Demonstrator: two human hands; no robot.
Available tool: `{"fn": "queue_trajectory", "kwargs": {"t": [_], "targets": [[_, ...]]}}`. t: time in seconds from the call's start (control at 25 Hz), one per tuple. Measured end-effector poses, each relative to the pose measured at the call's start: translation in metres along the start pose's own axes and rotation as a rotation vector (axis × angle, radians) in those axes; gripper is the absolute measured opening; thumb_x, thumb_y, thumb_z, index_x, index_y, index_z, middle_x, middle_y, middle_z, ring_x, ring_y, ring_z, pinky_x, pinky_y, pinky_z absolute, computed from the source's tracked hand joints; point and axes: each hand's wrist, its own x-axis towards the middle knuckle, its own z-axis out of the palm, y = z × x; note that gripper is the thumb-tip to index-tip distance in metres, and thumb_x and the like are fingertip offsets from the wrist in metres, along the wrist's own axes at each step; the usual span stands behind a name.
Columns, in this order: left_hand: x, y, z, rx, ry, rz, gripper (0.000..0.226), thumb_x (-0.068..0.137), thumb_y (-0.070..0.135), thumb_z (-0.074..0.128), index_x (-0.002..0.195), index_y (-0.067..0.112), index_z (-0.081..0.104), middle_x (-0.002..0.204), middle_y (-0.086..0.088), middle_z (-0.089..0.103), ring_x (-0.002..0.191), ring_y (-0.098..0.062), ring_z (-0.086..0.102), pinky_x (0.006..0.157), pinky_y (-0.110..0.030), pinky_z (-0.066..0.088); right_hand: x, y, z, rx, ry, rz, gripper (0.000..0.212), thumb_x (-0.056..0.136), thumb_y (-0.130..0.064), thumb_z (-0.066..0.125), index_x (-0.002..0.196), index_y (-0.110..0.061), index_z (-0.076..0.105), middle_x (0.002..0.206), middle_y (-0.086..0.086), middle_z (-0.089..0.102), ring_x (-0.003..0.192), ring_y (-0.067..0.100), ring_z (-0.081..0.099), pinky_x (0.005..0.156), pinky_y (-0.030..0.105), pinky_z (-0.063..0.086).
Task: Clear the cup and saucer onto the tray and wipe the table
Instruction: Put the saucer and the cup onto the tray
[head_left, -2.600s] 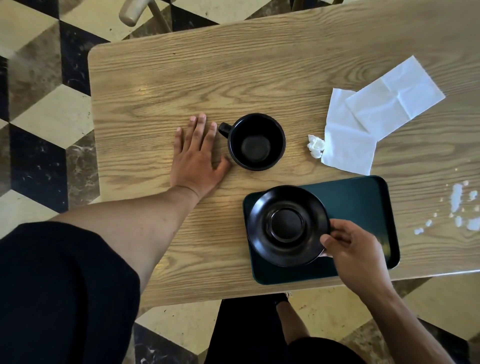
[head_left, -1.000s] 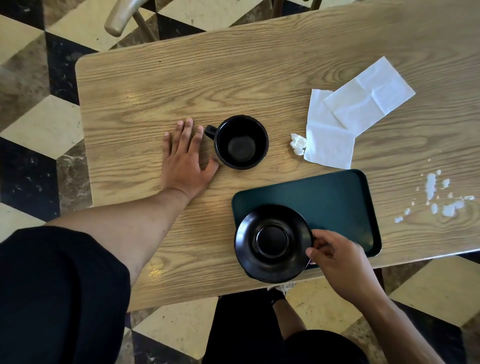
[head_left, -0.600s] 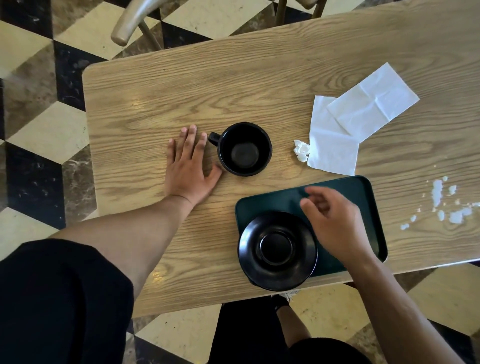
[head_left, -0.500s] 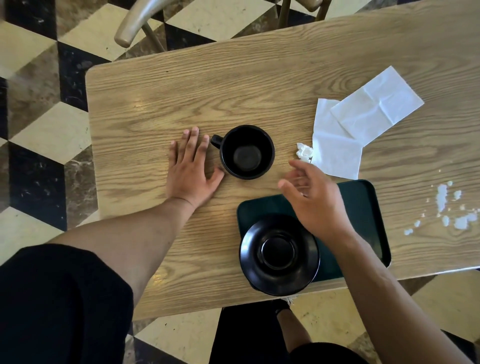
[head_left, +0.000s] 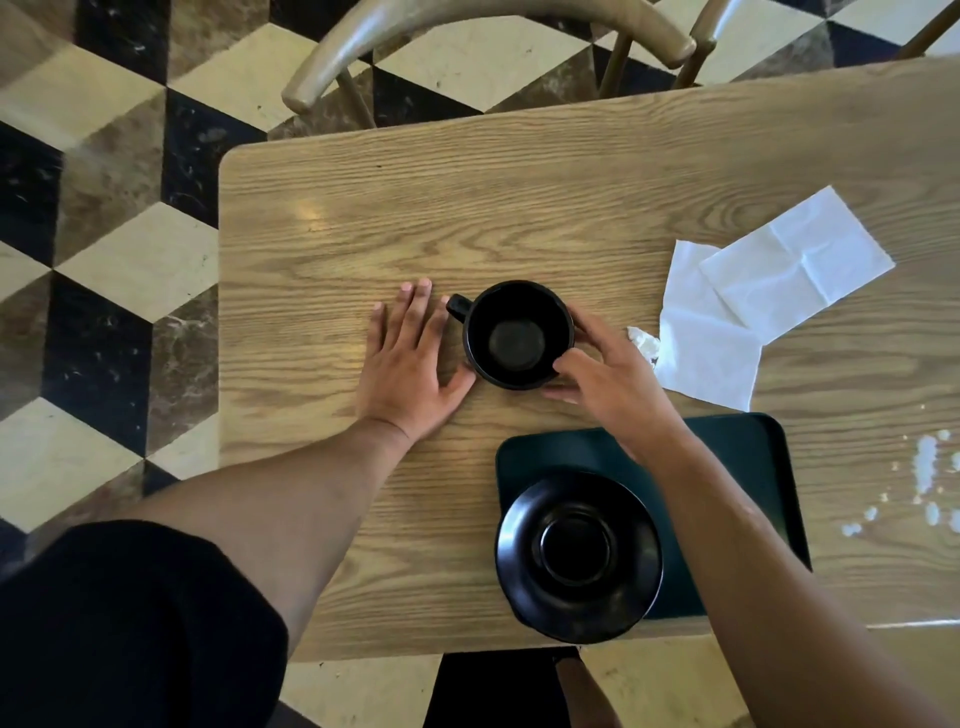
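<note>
A black cup (head_left: 517, 335) stands empty and upright on the wooden table (head_left: 519, 197), handle pointing left. My right hand (head_left: 608, 379) curls around the cup's right side, thumb at the near rim and fingers at the far side. Flat on the table just left of the cup lies my left hand (head_left: 408, 364), fingers spread, thumb beside the cup's base. The black saucer (head_left: 578, 556) rests on the near left end of the dark green tray (head_left: 743, 462), overhanging its edge. My right forearm crosses the tray.
Two white napkins (head_left: 753, 306) lie unfolded to the right of the cup, with a small crumpled scrap (head_left: 643, 340) beside them. White spill spots (head_left: 927, 483) mark the table at the right edge. A wooden chair (head_left: 467, 31) stands beyond the far edge.
My right hand let go of the saucer on the tray, moved up across the tray and closed around the cup's right side. The left hand stayed flat.
</note>
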Motion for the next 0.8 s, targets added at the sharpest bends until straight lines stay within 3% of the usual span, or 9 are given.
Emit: {"fn": "queue_trajectory", "kwargs": {"t": [0.12, 0.36, 0.44, 0.56, 0.68, 0.8], "targets": [[-0.001, 0.001, -0.002, -0.004, -0.008, -0.003, 0.075, 0.091, 0.062, 0.043, 0.147, 0.011, 0.047, 0.17, -0.012, 0.022, 0.159, -0.03, 0.013, 0.127, -0.055, 0.011, 0.003, 0.001, 0.004, 0.039, 0.022, 0.018, 0.055, 0.088, -0.009, 0.055, 0.133, -0.038, 0.067, 0.121, -0.004, 0.076, 0.105, 0.018, 0.077, 0.091, 0.043, 0.064], [-0.001, 0.002, -0.004, 0.008, -0.023, -0.011, 0.075, 0.094, 0.061, 0.044, 0.151, 0.013, 0.043, 0.171, -0.012, 0.021, 0.159, -0.028, 0.01, 0.127, -0.055, 0.011, 0.0, -0.004, 0.02, 0.046, 0.223, 0.008, 0.047, 0.079, -0.015, 0.059, 0.119, -0.033, 0.075, 0.1, -0.008, 0.081, 0.083, 0.011, 0.081, 0.071, 0.034, 0.067], [-0.001, 0.001, -0.001, 0.014, -0.008, -0.005, 0.076, 0.094, 0.059, 0.044, 0.155, 0.013, 0.037, 0.171, -0.012, 0.02, 0.159, -0.028, 0.01, 0.128, -0.054, 0.01, -0.004, -0.005, 0.021, 0.068, 0.247, 0.006, 0.043, 0.081, -0.011, 0.058, 0.111, -0.034, 0.076, 0.098, -0.008, 0.082, 0.085, 0.01, 0.08, 0.071, 0.035, 0.068], [-0.002, 0.0, 0.002, 0.009, 0.009, -0.005, 0.076, 0.095, 0.055, 0.042, 0.159, 0.015, 0.031, 0.171, -0.011, 0.019, 0.16, -0.026, 0.008, 0.128, -0.052, 0.008, -0.013, -0.006, 0.01, 0.118, 0.259, 0.011, 0.046, 0.082, -0.005, 0.057, 0.115, -0.029, 0.077, 0.104, -0.002, 0.081, 0.095, 0.016, 0.08, 0.073, 0.037, 0.068], [-0.001, -0.001, 0.005, -0.001, 0.021, -0.004, 0.076, 0.096, 0.054, 0.041, 0.159, 0.015, 0.03, 0.171, -0.011, 0.018, 0.16, -0.025, 0.007, 0.129, -0.051, 0.007, -0.031, -0.006, -0.013, 0.152, 0.291, -0.01, 0.045, 0.08, -0.003, 0.055, 0.105, -0.032, 0.08, 0.1, 0.0, 0.082, 0.093, 0.018, 0.081, 0.072, 0.036, 0.067], [-0.001, -0.002, 0.006, -0.005, 0.042, 0.003, 0.075, 0.095, 0.053, 0.043, 0.159, 0.014, 0.032, 0.171, -0.011, 0.02, 0.16, -0.027, 0.01, 0.128, -0.052, 0.009, -0.056, 0.004, -0.039, 0.115, 0.315, -0.002, 0.048, 0.078, -0.006, 0.056, 0.109, -0.035, 0.079, 0.1, -0.001, 0.082, 0.092, 0.018, 0.081, 0.076, 0.037, 0.067]]}}
